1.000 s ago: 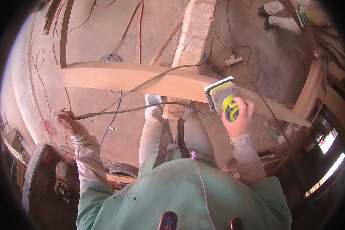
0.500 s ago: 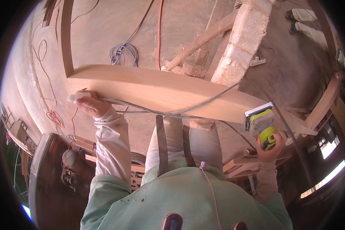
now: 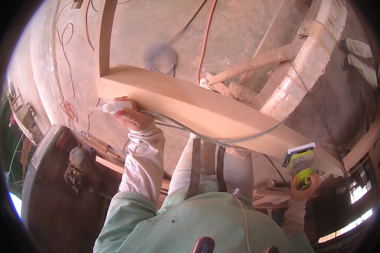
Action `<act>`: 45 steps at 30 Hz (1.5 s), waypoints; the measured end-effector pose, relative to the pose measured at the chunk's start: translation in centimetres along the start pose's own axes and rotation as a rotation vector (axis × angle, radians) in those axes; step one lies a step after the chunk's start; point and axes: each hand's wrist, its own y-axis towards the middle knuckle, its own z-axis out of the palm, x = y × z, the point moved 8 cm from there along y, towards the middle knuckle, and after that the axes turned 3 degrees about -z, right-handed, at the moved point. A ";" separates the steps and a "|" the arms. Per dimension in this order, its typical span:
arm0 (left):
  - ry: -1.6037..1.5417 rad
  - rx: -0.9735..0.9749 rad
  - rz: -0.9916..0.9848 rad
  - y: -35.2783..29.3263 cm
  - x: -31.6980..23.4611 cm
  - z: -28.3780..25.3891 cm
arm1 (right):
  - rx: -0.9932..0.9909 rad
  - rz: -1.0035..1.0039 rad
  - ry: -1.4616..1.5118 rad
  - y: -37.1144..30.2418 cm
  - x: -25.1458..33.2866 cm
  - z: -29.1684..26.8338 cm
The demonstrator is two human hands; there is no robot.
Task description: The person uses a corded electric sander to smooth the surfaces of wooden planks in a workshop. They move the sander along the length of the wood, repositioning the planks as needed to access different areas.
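Two grips: left hand [image 3: 136,119] holds white object [image 3: 117,107]; right hand [image 3: 307,190] holds sander [image 3: 300,162], likely rigid, weighty, best grasped by green housing [image 3: 303,176].

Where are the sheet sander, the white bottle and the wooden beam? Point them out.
Sheet sander [image 3: 302,162], head view: on its dusty grey housing.
White bottle [image 3: 123,106], head view: on its body, just above the thumb.
Wooden beam [image 3: 211,114], head view: on its broad side, near mid-length.
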 end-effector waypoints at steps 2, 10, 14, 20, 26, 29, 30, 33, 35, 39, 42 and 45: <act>-0.003 0.007 -0.016 -0.1 0.3 -0.2 | 0.005 -0.010 -0.007 0.3 0.1 -0.2; -0.006 -0.015 -0.038 -0.3 2.1 -0.6 | -0.004 -0.017 0.025 0.0 0.0 -0.1; 0.011 0.021 0.038 0.2 1.3 -0.6 | -0.010 -0.026 0.029 0.2 0.7 -0.1; 0.016 0.024 -0.014 1.2 4.6 -0.8 | -0.097 0.005 0.022 1.2 1.0 -0.7; -0.029 0.231 -0.067 1.9 3.2 0.7 | -0.130 0.079 0.114 0.3 -0.8 -2.4; 0.016 0.222 0.009 0.1 0.1 -0.3 | -0.101 0.162 0.151 -0.5 -1.2 -2.6; -0.004 0.179 -0.041 -1.9 -1.5 -1.4 | -0.136 0.174 0.171 -0.4 -1.3 -3.2; -0.016 0.187 -0.098 -5.0 -2.5 -6.3 | -0.192 0.232 0.313 0.3 -2.2 -4.8; 0.046 0.275 -0.141 -8.2 -2.5 -9.4 | -0.214 0.254 0.303 0.4 -4.0 -5.9; -0.020 0.317 -0.407 -15.3 1.0 -16.7 | -0.240 0.053 0.172 2.9 -3.8 -9.4; -0.062 0.320 -0.592 -20.3 0.8 -19.5 | -0.229 -0.041 0.239 6.8 -2.2 -11.1; -0.096 0.331 -0.659 -24.5 0.9 -20.5 | -0.167 -0.120 0.437 12.4 0.1 -10.4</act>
